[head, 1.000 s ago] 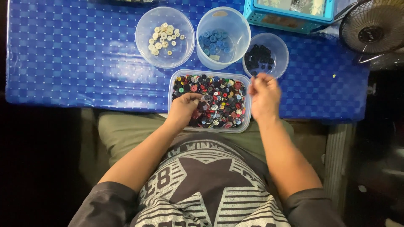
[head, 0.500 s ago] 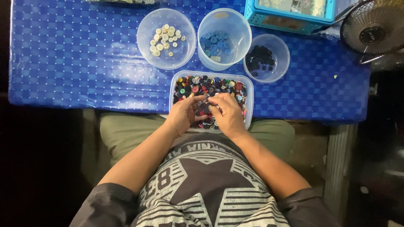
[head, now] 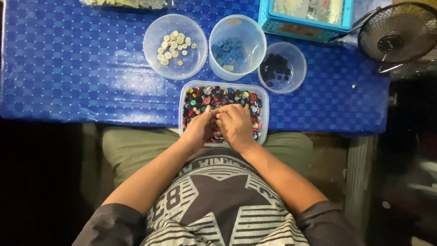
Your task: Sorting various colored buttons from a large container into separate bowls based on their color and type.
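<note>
A clear rectangular tub (head: 265, 98) full of mixed coloured buttons (head: 218, 97) sits at the near edge of the blue table. Both hands rest inside it, side by side and touching. My left hand (head: 199, 129) has its fingers curled down into the buttons. My right hand (head: 235, 124) lies beside it, fingers bent into the pile. Whether either hand pinches a button is hidden by the fingers.
Behind the tub stand three clear round containers: one with cream buttons (head: 174, 44), one with blue buttons (head: 230, 50), one with black buttons (head: 276, 68). A turquoise basket (head: 268, 20) and a small black fan (head: 397, 34) are at the back right. The blue checked cloth (head: 73, 68) covers the table.
My right hand came back from the black-button container at the right and dropped into the tub beside my left hand. My left hand has stayed in the tub.
</note>
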